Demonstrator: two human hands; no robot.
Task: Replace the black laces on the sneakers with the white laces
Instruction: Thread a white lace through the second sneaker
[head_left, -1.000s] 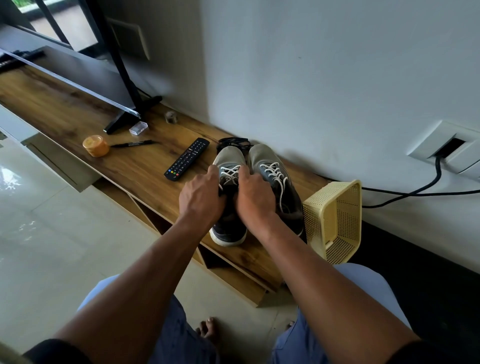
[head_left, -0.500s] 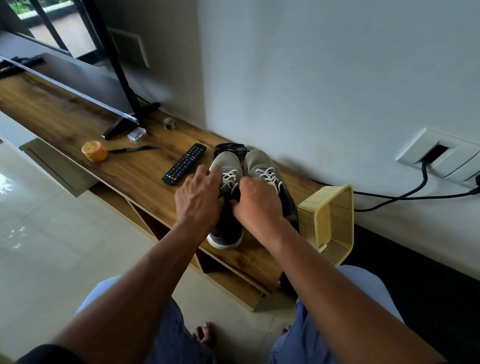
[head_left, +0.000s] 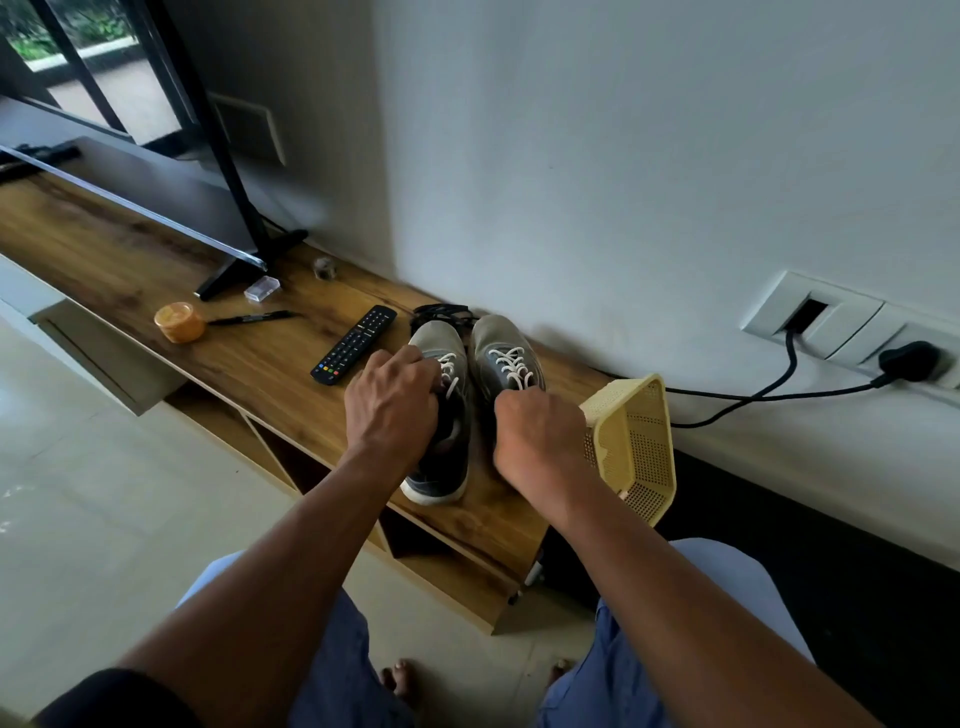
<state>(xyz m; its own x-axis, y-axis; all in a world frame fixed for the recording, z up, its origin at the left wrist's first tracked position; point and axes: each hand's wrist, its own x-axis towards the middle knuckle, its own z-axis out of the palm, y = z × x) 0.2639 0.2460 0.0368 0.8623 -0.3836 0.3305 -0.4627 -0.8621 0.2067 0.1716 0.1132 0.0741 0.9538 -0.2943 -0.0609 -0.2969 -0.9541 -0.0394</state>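
Note:
Two grey sneakers stand side by side on the wooden bench (head_left: 249, 364), toes toward the wall. The left sneaker (head_left: 436, 340) and the right sneaker (head_left: 496, 338) both carry white laces (head_left: 511, 366). A heap of black laces (head_left: 441, 310) lies just behind their toes. My left hand (head_left: 392, 410) sits on the left sneaker, fingers curled at its white lace (head_left: 449, 371). My right hand (head_left: 537, 441) is curled over the rear of the right sneaker; what its fingers hold is hidden.
A TV remote (head_left: 353, 345) lies left of the sneakers, with a pen (head_left: 254, 318) and an orange tub (head_left: 179, 322) farther left. A TV foot (head_left: 234, 270) stands behind them. A tipped yellow basket (head_left: 639, 441) touches the bench's right end. A cable runs to a wall plug (head_left: 909, 361).
My right hand has left the left sneaker's lace and moved right, over the right sneaker. My left hand stays on the left sneaker. The camera has shifted slightly.

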